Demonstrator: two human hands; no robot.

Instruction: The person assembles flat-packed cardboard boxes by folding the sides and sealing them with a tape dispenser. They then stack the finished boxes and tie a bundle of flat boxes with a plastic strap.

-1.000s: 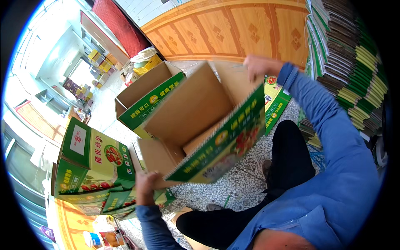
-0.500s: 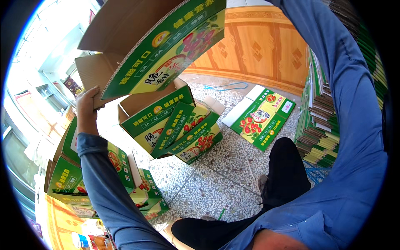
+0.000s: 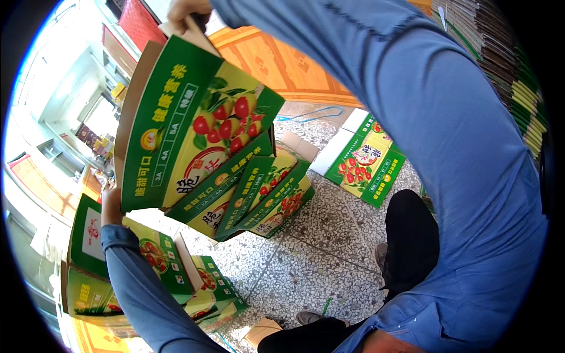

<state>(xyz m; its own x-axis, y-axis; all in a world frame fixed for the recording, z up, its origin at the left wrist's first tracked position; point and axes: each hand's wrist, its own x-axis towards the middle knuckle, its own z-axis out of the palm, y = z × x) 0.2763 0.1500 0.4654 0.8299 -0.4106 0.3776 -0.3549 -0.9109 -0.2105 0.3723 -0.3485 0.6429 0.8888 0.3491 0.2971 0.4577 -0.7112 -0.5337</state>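
Since it's such a wide, boxy thing, the open green-and-yellow fruit carton [image 3: 170, 126] in the upper left is probably held at opposite ends for balance. It overlaps the carton cluster [image 3: 288, 203] mid-frame, can't tell if they touch. Some printed cartons [image 3: 156, 253] sit lower left, and a flattened carton [image 3: 368, 156] lies right of centre, maybe put there to be within reach. Right hand [image 3: 191, 10] at the top has its fingers curled over a flap; left hand [image 3: 112, 209] is by the lower-left edge, fingers mostly hidden, so can't tell its grip.
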